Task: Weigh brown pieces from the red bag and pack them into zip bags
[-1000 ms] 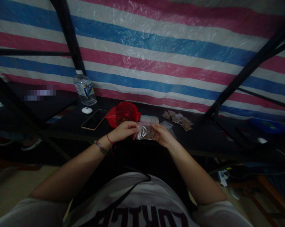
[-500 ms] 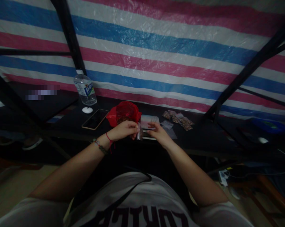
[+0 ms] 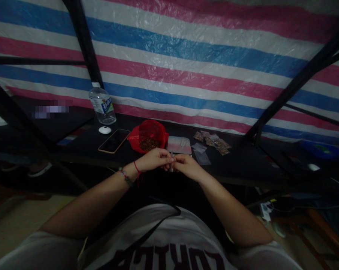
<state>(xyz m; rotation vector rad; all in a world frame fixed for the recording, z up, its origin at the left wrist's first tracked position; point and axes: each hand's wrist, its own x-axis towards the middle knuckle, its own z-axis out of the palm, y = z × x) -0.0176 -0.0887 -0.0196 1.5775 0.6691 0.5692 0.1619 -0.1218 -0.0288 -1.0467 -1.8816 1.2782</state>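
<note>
My left hand (image 3: 156, 159) and my right hand (image 3: 187, 165) meet at the table's front edge, fingers closed in a pinch. Between them is a small clear plastic bag (image 3: 171, 168), mostly covered by the fingers; its contents are hidden. Just behind my left hand sits an open red plastic bag (image 3: 134, 139) with brown dried bits (image 3: 150, 144) inside. A flat pale scale (image 3: 179, 144) lies beyond my right hand, its front edge partly covered. To its right are flat clear bags (image 3: 202, 157) and several small bags filled with brown bits (image 3: 221, 146).
On the black table (image 3: 236, 161) to the left are a phone (image 3: 114, 141), a white mouse (image 3: 104, 130) and a clear bottle (image 3: 103, 107). Black metal posts (image 3: 86, 48) slant up either side before a striped plastic sheet (image 3: 186, 71). A blue tray (image 3: 321, 149) sits far right.
My right hand has moved left and down from over the scale to meet my left hand at the small bag. My left hand has shifted slightly right and nearer, showing more of the brown bits.
</note>
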